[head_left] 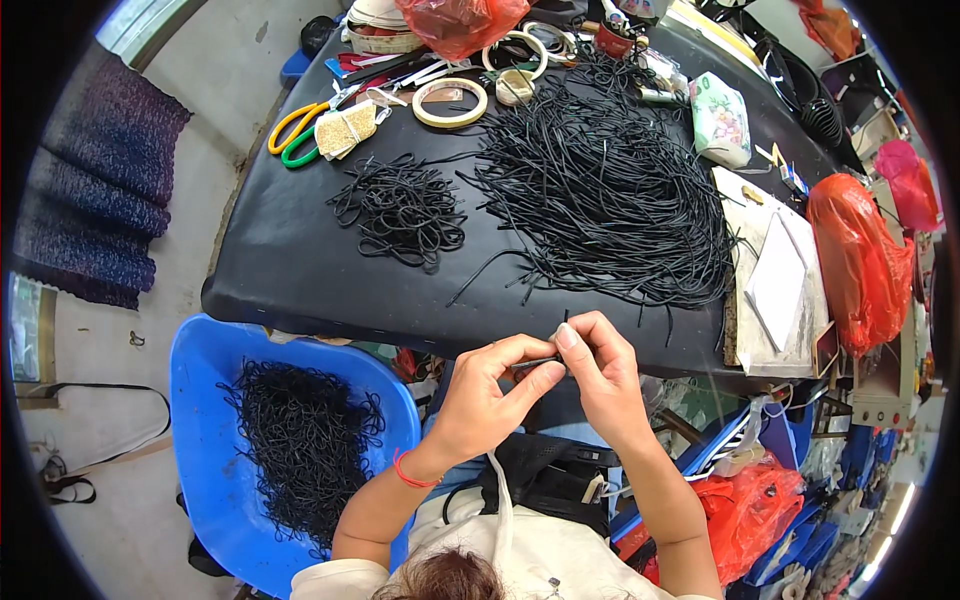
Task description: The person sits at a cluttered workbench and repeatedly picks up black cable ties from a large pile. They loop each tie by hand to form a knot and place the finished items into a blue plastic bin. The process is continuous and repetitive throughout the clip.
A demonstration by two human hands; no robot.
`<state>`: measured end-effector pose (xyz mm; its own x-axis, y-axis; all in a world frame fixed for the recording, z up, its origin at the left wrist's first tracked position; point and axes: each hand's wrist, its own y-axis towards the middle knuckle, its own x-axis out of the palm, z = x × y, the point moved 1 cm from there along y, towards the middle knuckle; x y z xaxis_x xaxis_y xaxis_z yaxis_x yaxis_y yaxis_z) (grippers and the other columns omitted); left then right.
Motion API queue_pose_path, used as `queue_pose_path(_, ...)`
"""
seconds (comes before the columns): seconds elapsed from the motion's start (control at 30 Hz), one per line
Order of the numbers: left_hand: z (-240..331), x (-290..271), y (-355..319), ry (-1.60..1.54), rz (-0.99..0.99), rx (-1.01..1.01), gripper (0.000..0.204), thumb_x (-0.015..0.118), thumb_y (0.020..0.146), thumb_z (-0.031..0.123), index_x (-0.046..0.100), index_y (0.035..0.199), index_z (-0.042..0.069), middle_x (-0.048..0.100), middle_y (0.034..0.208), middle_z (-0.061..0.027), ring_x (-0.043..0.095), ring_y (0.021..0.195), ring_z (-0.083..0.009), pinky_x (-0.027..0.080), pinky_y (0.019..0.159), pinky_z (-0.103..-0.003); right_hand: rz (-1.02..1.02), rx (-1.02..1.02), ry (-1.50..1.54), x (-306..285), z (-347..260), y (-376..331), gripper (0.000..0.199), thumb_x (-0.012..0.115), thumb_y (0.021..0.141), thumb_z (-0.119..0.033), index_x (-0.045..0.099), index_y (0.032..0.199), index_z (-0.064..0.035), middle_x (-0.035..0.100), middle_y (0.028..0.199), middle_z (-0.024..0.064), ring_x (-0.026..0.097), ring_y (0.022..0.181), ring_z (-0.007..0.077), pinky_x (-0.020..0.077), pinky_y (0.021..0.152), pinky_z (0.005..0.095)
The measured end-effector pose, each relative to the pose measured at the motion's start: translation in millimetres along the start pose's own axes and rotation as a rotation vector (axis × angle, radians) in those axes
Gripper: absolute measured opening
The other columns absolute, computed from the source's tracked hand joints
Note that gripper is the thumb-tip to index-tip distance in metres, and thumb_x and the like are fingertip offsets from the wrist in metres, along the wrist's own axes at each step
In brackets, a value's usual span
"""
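Pinching a thin black cord (540, 360), the left hand (480, 400) and the right hand (602, 375) meet just below the middle of the frame. The thumb and finger of each hand are close together with the cord between them. A short black end pokes up above the right hand. Fingers hide the rest, so I cannot tell how the cord bends there. A red string (412, 478) goes around the left wrist.

Above the hands is a black surface (300, 270). A big, messy pile of black cords (610, 190) lies on it, at the upper middle of the frame. To the left of that is a small heap of black loops (400, 210). Scissors (312, 108) with yellow and green handles lie near the top left, and a pale roll of tape (450, 122) is to their right.

At the lower left, a blue tub (205, 420) holds lots of tangled black cord (305, 440). A puffy red bag (860, 265) sits at the right.
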<state>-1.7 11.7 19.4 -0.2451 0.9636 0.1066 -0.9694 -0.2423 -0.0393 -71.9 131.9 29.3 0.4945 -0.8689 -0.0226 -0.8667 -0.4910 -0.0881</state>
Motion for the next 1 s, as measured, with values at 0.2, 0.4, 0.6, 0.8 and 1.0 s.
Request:
queue_pose_path(0.2,8,-1,-2,0.244,-0.106,0.177,0.013,0.064,0.083,0.005,0.061,0.091,-0.004,0.062,0.079,-0.003,0.056,0.074,-0.0069,0.046,0.067,-0.022,0.081,-0.029,-0.059,-4,1,0,0.018,0.057,0.09,-0.016,0.053,0.079,-0.0019,0.047,0.067,-0.0057,0.037,0.06,0.001,0.0319,0.052,0.0177)
queue_pose_path(0.4,0,-3,-4,-0.142,-0.054,-0.049,0.014,0.065,0.083,0.012,0.062,0.084,-0.002,0.062,0.073,-0.0041,0.053,0.063,-0.0063,0.043,0.057,-0.024,0.074,-0.011,0.05,6,-13,0,0.022,0.058,0.09,-0.018,0.052,0.074,-0.0029,0.044,0.063,-0.0065,0.036,0.058,0.0008,0.0299,0.05,0.0183)
queue_pose_path(0.6,-2,-8,-4,-0.267,-0.172,-0.137,0.016,0.063,0.085,0.014,0.062,0.091,-0.001,0.058,0.072,0.0016,0.048,0.063,-0.0027,0.04,0.055,-0.02,-0.116,0.021,0.03,-8,-1,-2,0.027,0.059,0.089,-0.018,0.048,0.067,-0.0046,0.042,0.061,-0.0069,0.034,0.056,0.0014,0.0281,0.047,0.0203)
queue_pose_path(0.8,-3,4,-7,-0.368,-0.053,-0.219,0.014,0.062,0.084,0.009,0.063,0.093,-0.002,0.056,0.068,0.0011,0.047,0.059,-0.0048,0.039,0.052,-0.021,0.13,-0.097,-0.131,-1,-7,-2,0.03,0.06,0.087,-0.012,0.045,0.061,-0.0046,0.043,0.058,-0.0054,0.034,0.053,0.0026,0.0284,0.045,0.0213)
queue_pose_path(1.0,-3,14,-8,0.313,0.079,0.214,0.013,0.063,0.079,0.003,0.064,0.09,-0.004,0.058,0.068,-0.0081,0.051,0.053,-0.0116,0.039,0.049,-0.025,0.175,-0.051,-0.099,-8,4,8,0.029,0.059,0.086,-0.01,0.046,0.061,-0.0044,0.042,0.056,-0.006,0.033,0.053,0.0004,0.0273,0.045,0.0193)
